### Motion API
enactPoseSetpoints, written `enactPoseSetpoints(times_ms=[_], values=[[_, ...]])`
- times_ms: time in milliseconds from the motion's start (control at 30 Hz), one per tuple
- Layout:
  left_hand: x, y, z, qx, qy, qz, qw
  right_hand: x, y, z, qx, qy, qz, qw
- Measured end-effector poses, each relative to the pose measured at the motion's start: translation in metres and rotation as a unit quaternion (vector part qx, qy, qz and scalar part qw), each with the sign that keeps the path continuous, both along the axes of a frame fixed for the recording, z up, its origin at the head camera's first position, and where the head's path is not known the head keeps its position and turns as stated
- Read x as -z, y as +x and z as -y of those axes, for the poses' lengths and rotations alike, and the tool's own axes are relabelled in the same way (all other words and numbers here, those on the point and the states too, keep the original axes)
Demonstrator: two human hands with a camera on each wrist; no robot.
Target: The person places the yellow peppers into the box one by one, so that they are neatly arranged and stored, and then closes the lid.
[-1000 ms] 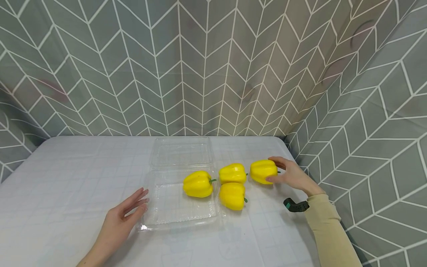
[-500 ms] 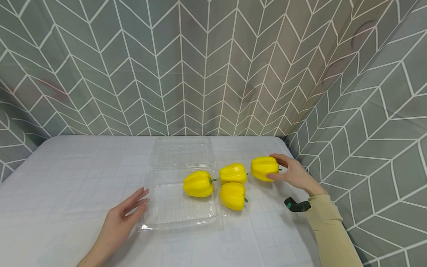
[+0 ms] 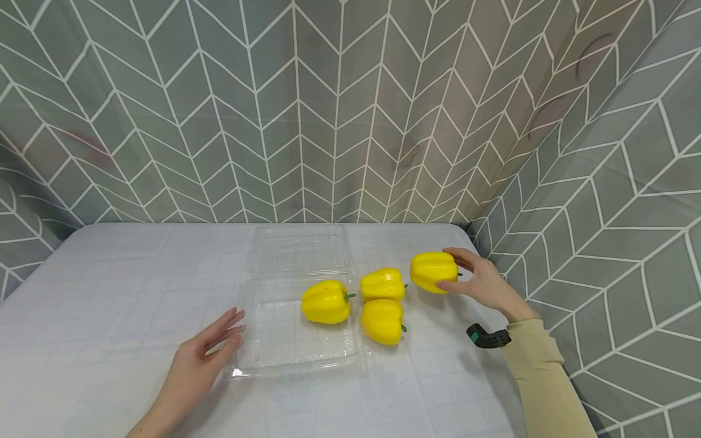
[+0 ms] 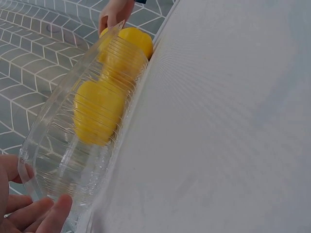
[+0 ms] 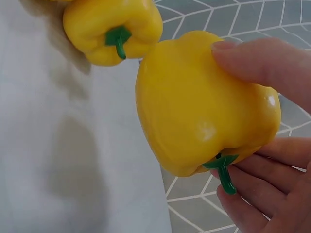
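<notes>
Pepper, clasped in the right hand, sits right of the tray; the flat left hand touches its left rim.

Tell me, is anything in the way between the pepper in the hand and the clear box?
Yes. Two yellow peppers sit on the table between the held pepper in the right hand and the clear box.

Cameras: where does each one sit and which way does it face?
Head: on the head, looking down at the table; both hands and a sleeve show.
Left wrist: low beside the clear tray, looking through it; left hand fingers show.
Right wrist: close on the held pepper; right hand shows.
Shared: that held pepper.
</notes>
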State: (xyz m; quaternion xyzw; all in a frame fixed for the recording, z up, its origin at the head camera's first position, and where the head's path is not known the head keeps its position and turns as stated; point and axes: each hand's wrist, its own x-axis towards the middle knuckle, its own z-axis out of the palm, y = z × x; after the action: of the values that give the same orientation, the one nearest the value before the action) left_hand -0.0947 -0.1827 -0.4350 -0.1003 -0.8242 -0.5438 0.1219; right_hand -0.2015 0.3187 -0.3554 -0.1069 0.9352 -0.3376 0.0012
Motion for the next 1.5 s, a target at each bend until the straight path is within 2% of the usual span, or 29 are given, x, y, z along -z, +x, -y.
enactPoseSetpoints(times_ms=[533,867,1167,1500], values=[[0.0,0.002,-0.001,-0.006,-0.005,0.01,0.9999,-0.01,0.008,0.015,-0.019,0.009,-0.029,0.999],[-0.005,0.002,0.0,-0.012,-0.035,0.024,0.999,-0.013,0.011,0.027,-0.033,-0.004,-0.051,0.998],[-0.004,0.002,0.0,-0.008,-0.03,0.016,0.9994,-0.02,0.015,0.044,-0.051,-0.012,-0.062,0.997],[-0.004,0.001,0.001,-0.008,-0.031,0.009,0.9995,-0.029,0.023,0.073,-0.092,-0.015,-0.092,0.991]])
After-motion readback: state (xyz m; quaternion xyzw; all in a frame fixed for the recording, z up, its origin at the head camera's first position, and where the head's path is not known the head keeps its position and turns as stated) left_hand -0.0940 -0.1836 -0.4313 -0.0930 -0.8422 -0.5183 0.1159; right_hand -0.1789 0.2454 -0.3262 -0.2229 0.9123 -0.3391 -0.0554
